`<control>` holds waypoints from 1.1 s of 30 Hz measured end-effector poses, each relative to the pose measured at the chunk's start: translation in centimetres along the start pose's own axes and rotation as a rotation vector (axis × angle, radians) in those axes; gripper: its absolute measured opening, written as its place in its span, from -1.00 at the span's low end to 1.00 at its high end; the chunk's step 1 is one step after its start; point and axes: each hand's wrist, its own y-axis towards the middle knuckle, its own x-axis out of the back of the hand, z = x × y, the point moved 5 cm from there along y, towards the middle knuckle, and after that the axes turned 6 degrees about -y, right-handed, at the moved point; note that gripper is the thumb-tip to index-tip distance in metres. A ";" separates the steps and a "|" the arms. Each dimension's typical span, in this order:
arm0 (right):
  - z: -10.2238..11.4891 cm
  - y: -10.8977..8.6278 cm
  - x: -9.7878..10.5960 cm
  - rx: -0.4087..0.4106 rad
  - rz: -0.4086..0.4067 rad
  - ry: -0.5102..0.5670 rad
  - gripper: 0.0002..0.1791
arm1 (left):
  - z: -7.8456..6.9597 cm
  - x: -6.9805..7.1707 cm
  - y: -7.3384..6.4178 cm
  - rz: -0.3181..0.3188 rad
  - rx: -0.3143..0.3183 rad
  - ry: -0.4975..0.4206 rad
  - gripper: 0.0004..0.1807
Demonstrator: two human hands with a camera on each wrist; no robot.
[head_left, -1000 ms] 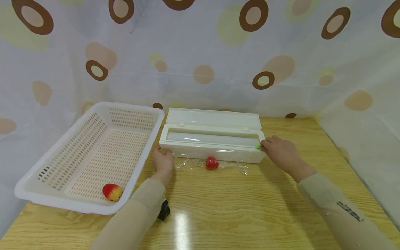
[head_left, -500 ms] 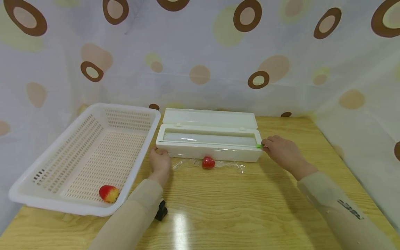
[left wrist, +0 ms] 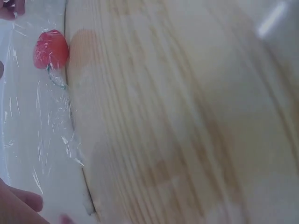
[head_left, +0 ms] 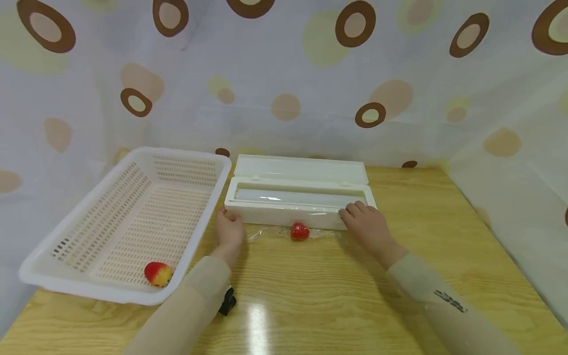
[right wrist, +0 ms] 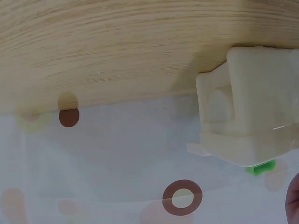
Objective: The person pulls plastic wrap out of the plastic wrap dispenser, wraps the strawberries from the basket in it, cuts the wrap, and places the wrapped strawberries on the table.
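A white plastic wrap dispenser (head_left: 266,215) stands with its lid tipped back, a roll of wrap (head_left: 293,197) inside. Clear plastic wrap (left wrist: 37,116) hangs down its front and over a small red toy fruit (head_left: 300,231) with a thin green stem. My left hand (head_left: 230,230) holds the dispenser's left end, thumb (left wrist: 23,198) at the front. My right hand (head_left: 366,227) touches the wrap at the front top edge, near the right end, fingers slightly bent. A green slider (right wrist: 261,168) sits at the dispenser's right end, apart from the hand; in the head view the right hand hides it.
A white perforated basket (head_left: 222,172) stands to the left, a red and yellow toy fruit (head_left: 158,273) in its near corner. Behind the wooden table (head_left: 319,301) hangs a spotted curtain (head_left: 286,128). Part of a black device (head_left: 228,301) shows by the left sleeve.
My right hand has let go of the green slider and moved left onto the wrap at the front edge. The left hand stays at the dispenser's left end.
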 end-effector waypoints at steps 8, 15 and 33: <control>0.8 -1.3 -0.1 0.035 0.093 0.061 -0.68 | 0.1 -0.3 -1.0 -0.006 -0.033 -0.069 -0.67; 1.2 -2.5 -2.2 -0.021 0.423 0.122 -0.80 | 0.3 -1.2 -1.2 0.198 -0.161 0.183 -0.69; 4.8 1.9 -1.4 -0.169 0.592 0.222 -0.54 | -2.0 -4.8 -4.2 0.361 -0.591 0.888 -0.69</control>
